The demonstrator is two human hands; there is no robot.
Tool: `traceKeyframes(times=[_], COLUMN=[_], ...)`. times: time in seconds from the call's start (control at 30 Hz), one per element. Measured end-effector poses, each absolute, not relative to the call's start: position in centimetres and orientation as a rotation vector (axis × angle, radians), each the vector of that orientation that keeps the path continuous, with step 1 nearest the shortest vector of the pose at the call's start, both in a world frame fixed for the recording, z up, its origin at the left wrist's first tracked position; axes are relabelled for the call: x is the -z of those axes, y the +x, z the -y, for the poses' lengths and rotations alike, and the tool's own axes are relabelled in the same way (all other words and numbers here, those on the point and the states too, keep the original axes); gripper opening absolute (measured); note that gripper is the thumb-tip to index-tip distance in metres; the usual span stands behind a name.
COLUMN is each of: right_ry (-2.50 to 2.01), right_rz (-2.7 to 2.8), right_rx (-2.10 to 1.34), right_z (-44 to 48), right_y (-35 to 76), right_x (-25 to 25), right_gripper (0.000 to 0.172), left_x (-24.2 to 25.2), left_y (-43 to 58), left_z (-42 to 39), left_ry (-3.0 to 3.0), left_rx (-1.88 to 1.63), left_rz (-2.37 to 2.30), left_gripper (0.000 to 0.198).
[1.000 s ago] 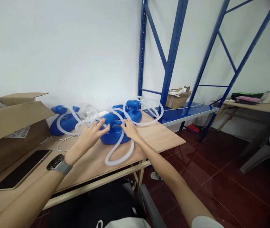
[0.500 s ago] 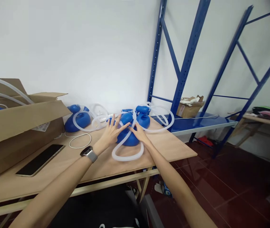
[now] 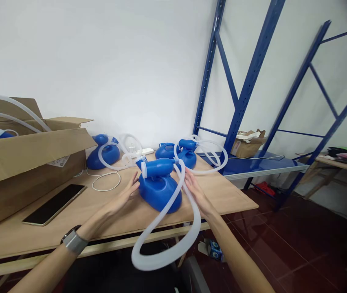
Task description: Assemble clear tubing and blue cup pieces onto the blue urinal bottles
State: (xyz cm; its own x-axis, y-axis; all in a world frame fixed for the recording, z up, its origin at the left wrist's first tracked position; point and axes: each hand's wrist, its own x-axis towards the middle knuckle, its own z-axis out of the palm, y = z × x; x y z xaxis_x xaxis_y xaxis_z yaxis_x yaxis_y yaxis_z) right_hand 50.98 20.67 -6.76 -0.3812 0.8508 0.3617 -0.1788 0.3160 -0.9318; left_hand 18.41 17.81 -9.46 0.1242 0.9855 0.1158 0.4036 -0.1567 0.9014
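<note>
A blue plastic urinal bottle (image 3: 158, 189) lies near the table's front edge, its capped blue cylinder on top. Its translucent white hose (image 3: 173, 254) loops over the edge toward me. At the bottle's left side is my left hand (image 3: 127, 192), open with fingers stretched, close to or touching the wall. My right hand (image 3: 196, 190) is open on the other side, partly behind the hose; whether it touches the hose or bottle, I cannot tell. Farther back stand more blue bottles, one at the left (image 3: 104, 156) and one behind to the right (image 3: 187, 156).
An open cardboard box (image 3: 33, 156) with hoses inside stands at the left. Nearby lie a phone (image 3: 54, 204) and a coiled white cable (image 3: 106, 189). A power strip (image 3: 143, 152) sits by the wall. Right of the table (image 3: 225, 199) is a blue metal rack (image 3: 249, 77).
The bottle has come nearer to me, and its hose loop now hangs past the table edge. My hands have moved from over the bottle to its two sides.
</note>
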Motion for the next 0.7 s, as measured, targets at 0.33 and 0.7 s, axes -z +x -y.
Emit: traceKeyframes(times=[0.33,0.7], right_ry=[-0.554,-0.606], right_rz=[2.350,2.270], right_rx=[-0.326,0.121], right_z=[-16.5,-17.9], right_y=[51.0,50.3], right_x=[9.8,10.5], right_gripper=[0.146,0.022], left_x=[5.8,5.3], left_y=[22.2,14.2], left_z=[-19.2,-19.5], left_ry=[2.117,1.883], left_rx=[-0.858,-0.939], left_rz=[-1.482,-1.622], left_gripper=[0.084,0.089])
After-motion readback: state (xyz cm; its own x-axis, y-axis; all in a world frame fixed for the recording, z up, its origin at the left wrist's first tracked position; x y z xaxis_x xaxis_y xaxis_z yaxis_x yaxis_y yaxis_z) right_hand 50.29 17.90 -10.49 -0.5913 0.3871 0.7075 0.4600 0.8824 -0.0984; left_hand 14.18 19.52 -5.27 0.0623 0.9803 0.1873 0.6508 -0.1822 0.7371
